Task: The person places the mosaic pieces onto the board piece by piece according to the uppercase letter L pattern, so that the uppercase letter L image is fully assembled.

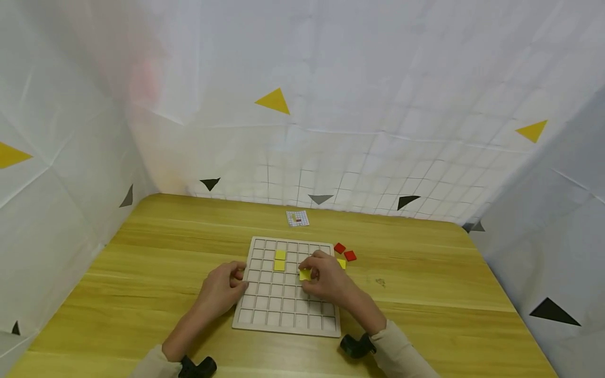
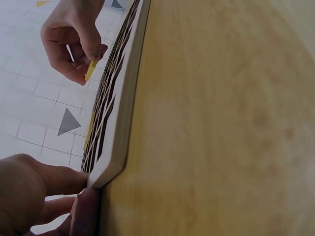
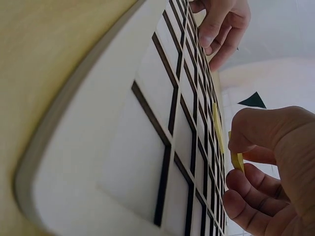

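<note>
A pale square grid board [image 1: 274, 330] lies on the table, its squares bounded by dark grooves. Two yellow tiles [image 1: 280, 265] fill neighbouring squares in its upper middle, one behind the other. My right hand [image 1: 331, 281] pinches another yellow tile [image 3: 237, 160] between thumb and fingers, just above the board's right half. At the left edge, my left hand [image 1: 221, 287] holds the board; the left wrist view has its thumb [image 2: 64, 180] on the rim and a finger against the side.
Off the board's upper right corner lie two red tiles [image 1: 350, 255]. A further yellow tile [image 1: 342, 263] shows partly behind my right hand. Behind the board is a small card [image 1: 298, 219] printed with a coloured grid. White sheeting [image 1: 331, 105] with triangle marks encloses the table [image 1: 425, 273].
</note>
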Demonstrator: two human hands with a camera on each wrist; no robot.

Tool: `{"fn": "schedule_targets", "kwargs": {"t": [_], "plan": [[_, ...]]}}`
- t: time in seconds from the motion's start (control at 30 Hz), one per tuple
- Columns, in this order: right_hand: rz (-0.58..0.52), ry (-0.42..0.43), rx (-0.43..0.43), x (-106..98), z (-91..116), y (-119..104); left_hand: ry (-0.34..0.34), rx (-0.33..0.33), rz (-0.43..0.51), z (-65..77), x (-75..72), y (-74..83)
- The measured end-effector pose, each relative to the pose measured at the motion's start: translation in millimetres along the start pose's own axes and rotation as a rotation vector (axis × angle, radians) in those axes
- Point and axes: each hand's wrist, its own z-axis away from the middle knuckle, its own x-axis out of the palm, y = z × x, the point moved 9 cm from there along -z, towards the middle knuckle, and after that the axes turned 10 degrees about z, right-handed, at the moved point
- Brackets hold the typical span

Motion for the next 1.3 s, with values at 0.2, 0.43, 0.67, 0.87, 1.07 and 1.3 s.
{"fn": "schedule_targets", "kwargs": {"t": [0.2, 0.43, 0.67, 0.87, 1.07, 1.3], "plan": [[0.025, -0.003, -0.005, 4.3, -2.1, -3.4, -0.003, 0.013, -0.004, -0.1, 0.8, -0.2], [0.033, -0.022, -0.011, 7.0, -5.7, -7.8, -0.006, 0.013, 0.004, 0.4, 0.1, 0.6], [0.017, -0.02, -0.028, 8.7, -8.5, -12.9, -0.006, 0.026, -0.002, 0.2, -0.1, 0.8], [0.009, -0.029, -0.034, 11.9, -11.4, -16.4, -0.007, 0.023, 0.002, -0.5, 0.6, -0.9], [0.018, -0.034, -0.059, 13.2, -14.2, -21.8, -0.009, 0.01, 0.003, -0.9, 1.1, -2.7], [-0.003, -0.021, -0.099, 13.9, -18.3, -28.7, -0.007, 0.014, 0.006, -1.2, 0.8, -3.0]]}}
